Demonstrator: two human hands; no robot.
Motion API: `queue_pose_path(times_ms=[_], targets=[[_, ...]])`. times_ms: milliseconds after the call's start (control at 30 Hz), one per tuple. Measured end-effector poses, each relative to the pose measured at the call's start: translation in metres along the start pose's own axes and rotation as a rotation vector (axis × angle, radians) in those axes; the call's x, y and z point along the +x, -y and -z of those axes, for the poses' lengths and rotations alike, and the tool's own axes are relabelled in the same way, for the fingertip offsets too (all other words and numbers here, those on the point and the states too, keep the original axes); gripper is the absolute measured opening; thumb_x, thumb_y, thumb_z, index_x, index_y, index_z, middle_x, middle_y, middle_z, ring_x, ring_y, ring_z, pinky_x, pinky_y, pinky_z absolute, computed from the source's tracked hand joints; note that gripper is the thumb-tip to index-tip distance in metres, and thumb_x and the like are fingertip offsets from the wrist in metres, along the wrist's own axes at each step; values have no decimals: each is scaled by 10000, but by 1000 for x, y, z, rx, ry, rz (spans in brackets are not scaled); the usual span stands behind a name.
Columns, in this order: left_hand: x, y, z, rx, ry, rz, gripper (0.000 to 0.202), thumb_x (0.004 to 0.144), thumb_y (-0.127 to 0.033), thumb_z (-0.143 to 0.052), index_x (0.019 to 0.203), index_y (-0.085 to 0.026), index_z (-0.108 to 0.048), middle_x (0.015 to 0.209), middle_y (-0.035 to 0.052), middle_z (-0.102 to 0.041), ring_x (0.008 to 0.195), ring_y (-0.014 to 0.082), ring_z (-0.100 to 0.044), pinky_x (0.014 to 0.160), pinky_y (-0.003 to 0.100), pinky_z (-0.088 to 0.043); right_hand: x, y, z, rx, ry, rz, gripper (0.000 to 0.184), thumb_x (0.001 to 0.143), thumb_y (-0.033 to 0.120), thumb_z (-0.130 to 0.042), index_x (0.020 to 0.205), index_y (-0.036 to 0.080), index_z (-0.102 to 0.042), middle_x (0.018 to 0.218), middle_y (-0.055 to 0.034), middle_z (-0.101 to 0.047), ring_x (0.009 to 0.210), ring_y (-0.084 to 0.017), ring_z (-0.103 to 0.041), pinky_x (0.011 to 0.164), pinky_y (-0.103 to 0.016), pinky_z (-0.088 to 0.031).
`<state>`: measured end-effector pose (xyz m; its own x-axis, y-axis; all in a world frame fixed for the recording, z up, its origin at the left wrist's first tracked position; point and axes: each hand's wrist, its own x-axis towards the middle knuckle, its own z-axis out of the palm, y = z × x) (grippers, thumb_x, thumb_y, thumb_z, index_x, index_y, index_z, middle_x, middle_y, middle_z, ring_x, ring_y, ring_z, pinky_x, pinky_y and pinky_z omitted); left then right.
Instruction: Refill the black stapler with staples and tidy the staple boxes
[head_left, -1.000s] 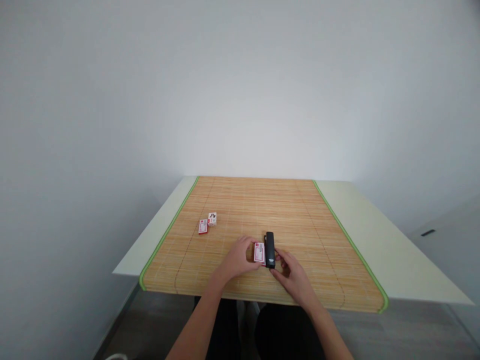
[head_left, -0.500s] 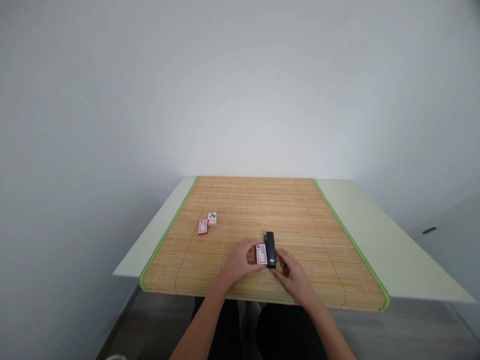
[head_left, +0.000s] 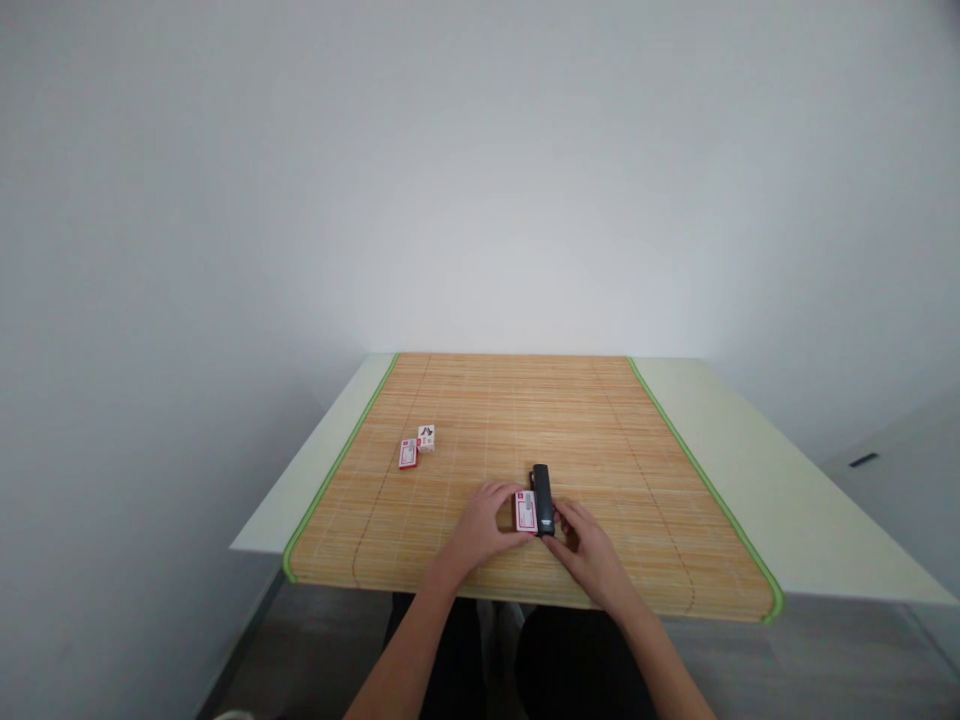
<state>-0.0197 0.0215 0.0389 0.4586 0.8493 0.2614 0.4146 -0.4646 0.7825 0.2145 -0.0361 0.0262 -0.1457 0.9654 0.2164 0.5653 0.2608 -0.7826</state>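
1. A black stapler (head_left: 541, 499) lies flat on the bamboo mat (head_left: 600, 440), near the mat's front edge and a little right of its middle.
2. Its long axis runs away from the person, front to back, nearly square to the mat's front edge. Which end is the stapling end is too small to tell.
3. A small red and white box (head_left: 526, 510) lies flat, touching the stapler's left side, its longer side parallel to the stapler.
4. The left hand (head_left: 480, 522) pinches the box, with fingers curled over its far end and the thumb at its near end.
5. The right hand (head_left: 589, 548) rests on the mat just behind and right of the stapler's near end. Its fingers reach to that end, but whether they grip it cannot be told.
6. Two more small boxes (head_left: 416, 447) lie together well to the left, nearer the mat's green left edge.
7. The mat is bare behind the stapler up to the wall and to its right up to the green right edge.
8. The pale table (head_left: 750, 470) shows in strips on both sides of the mat. The front edge lies close below both hands.
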Motion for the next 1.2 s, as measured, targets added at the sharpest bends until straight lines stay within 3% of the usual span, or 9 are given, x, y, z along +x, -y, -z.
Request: queue_pose_path(times_ms=[133, 267, 367, 500, 600, 767, 967, 1067, 1200], targets=[[0, 0, -2, 18, 7, -1, 722, 708, -431, -889, 1358, -335, -592, 1347, 70, -623, 1261, 316, -556, 1113, 514, -412, 0, -1, -1, 2, -12, -7, 497, 890, 299, -637, 1382, 253, -593, 1038, -78, -642, 895, -245, -599, 809, -384, -535], [-8, -2, -4, -18, 2, 23, 991, 628, -474, -934, 1490, -349, -462, 1494, 87, -514, 1339, 332, -502, 1153, 530, -382, 0, -4, -2, 10, -37, -11, 508, 871, 304, -658, 1374, 261, -596, 1044, -69, -652, 884, -238, -606, 810, -386, -539], [-17, 5, 9, -75, -89, 111, 983, 702, -484, -880, 1537, -341, -381, 1512, 100, -481, 1244, 292, -567, 1094, 500, -444, 0, -6, -4, 7, -46, -10, 519, 865, 298, -658, 1378, 257, -590, 1042, -72, -656, 882, -240, -607, 811, -394, -542], [-22, 43, 68, 77, -378, 292, 510, 900, -430, -651, 1372, -279, -532, 1289, 73, -624, 1110, 251, -612, 1035, 474, -473, 0, -9, -6, 7, -50, -12, 528, 861, 286, -657, 1383, 251, -581, 1036, -75, -650, 895, -247, -601, 827, -414, -540], [-18, 81, 124, 277, -504, 336, 566, 855, -358, -654, 1383, -211, -513, 1378, 112, -589, 1233, 288, -563, 1114, 497, -407, 0, -9, -6, 16, -33, -10, 536, 867, 278, -647, 1397, 250, -568, 1049, -80, -642, 889, -246, -595, 821, -417, -538], [-10, 116, 172, 435, -321, 362, 764, 719, -315, -743, 1430, -191, -492, 1440, 123, -571, 1312, 343, -524, 1130, 509, -387, 0, -8, -4, 16, -27, -10, 543, 865, 278, -647, 1401, 256, -563, 1079, -83, -639, 899, -249, -593, 818, -418, -541], [-23, 103, 169, 457, -306, 353, 570, 721, -354, -751, 1250, -193, -613, 1234, 103, -659, 1131, 321, -610, 1032, 484, -461, -1, -8, -3, 12, -26, -13, 543, 868, 277, -649, 1404, 269, -565, 1058, -73, -642, 887, -243, -596, 820, -406, -541], [-23, 65, 150, 358, -359, 280, 584, 772, -379, -735, 1304, -202, -571, 1262, 99, -628, 1064, 277, -621, 986, 455, -493, -1, -8, -3, 18, -25, -7, 543, 871, 278, -649, 1407, 260, -565, 1060, -74, -644, 891, -241, -599, 825, -398, -538], [-5, -1, 98, 138, -140, 81, 602, 796, -336, -746, 1362, -262, -554, 1280, 71, -612, 1098, 251, -613, 1015, 429, -493, -1, -7, -3, 16, -30, -8, 535, 870, 289, -650, 1399, 253, -575, 1059, -77, -651, 893, -244, -602, 821, -396, -537]])
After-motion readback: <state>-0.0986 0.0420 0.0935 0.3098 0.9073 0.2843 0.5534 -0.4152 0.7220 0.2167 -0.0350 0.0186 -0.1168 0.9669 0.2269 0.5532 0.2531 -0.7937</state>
